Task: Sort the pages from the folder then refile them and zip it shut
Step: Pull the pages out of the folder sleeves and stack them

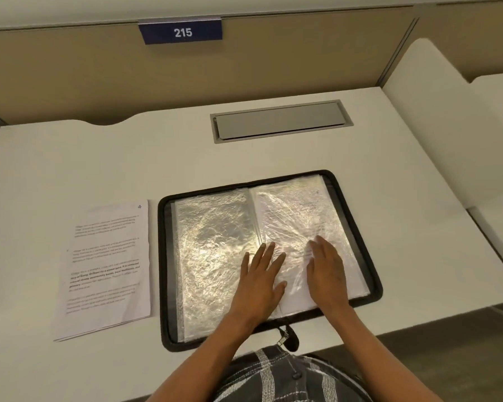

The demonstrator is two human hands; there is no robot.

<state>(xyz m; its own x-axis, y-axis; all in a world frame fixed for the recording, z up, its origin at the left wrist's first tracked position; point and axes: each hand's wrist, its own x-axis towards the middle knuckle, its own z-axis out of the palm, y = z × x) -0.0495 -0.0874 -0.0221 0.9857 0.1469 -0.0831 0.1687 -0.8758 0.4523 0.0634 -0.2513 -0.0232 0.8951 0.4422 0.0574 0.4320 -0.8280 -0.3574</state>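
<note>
1. The folder (163, 250) lies open and flat in the lower centre of the frame. Its black zipped rim runs all round, and the zip pull (283, 338) hangs at the bottom edge.
2. My left hand (262, 281) rests palm down near the fold, fingers straight and slightly spread. It grips nothing.
3. My right hand (327, 271) lies flat just beside it on the right-hand sleeve (296, 210), fingers straight and close together. It also grips nothing.
4. Purpose, as I judge it: both palms press the crinkled plastic down, so the printed sheet inside seats flat and the sleeve does not spring up.
5. The left-hand sleeve (212, 250) glares strongly. I cannot tell whether it holds a sheet.
6. The loose pages (108, 268) sit stacked at the left of the frame, just beside the folder and apart from it. The top sheet is marked 4. They are kept close for refiling, which looks unfinished, and the zip is not yet closed.
7. The surface is a white desk (99, 169) with a grey cable hatch (279, 121) above the folder.
8. A tan partition (70, 74) crosses the top of the frame. It carries a blue plate (183, 31) reading 215.
</note>
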